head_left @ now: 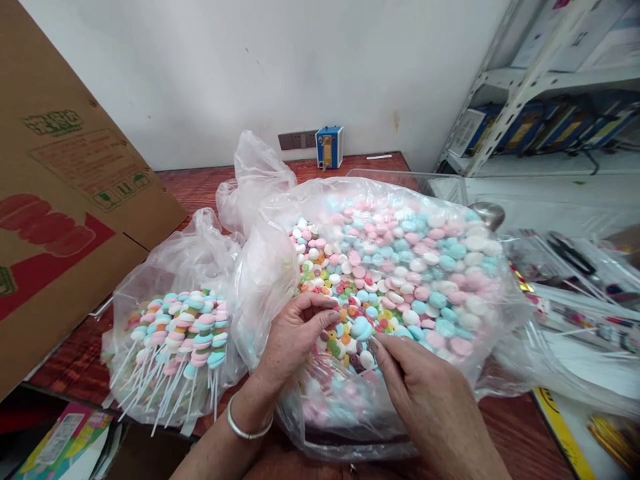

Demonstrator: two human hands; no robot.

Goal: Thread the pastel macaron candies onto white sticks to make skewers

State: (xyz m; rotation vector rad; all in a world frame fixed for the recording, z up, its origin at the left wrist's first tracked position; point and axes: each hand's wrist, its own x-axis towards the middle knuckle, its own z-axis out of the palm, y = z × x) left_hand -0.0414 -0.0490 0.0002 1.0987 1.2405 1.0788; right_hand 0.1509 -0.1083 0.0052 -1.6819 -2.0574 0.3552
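A large clear plastic bag (320, 190) lies open in front of me, full of loose pink, white and blue marshmallows (420, 267) with colourful gummy rings (345, 313) among them. Over its opening, my left hand (297, 327) has thumb and forefinger pinched; what they hold, if anything, is too small to make out. Close by on the right, my right hand (420, 380) is closed, its fingertips beside a blue marshmallow (361, 328); whatever it grips is hidden. At left, marshmallow skewers (185, 330) on white sticks lie piled on a smaller plastic bag (200, 233).
A cardboard box (75, 167) stands at the left. Against the wall sits a small blue device (330, 148) on the reddish wooden table (200, 177). A metal shelf (510, 113) and packed plastic bags (580, 313) are at right, with a rounded metal object (489, 215) nearby.
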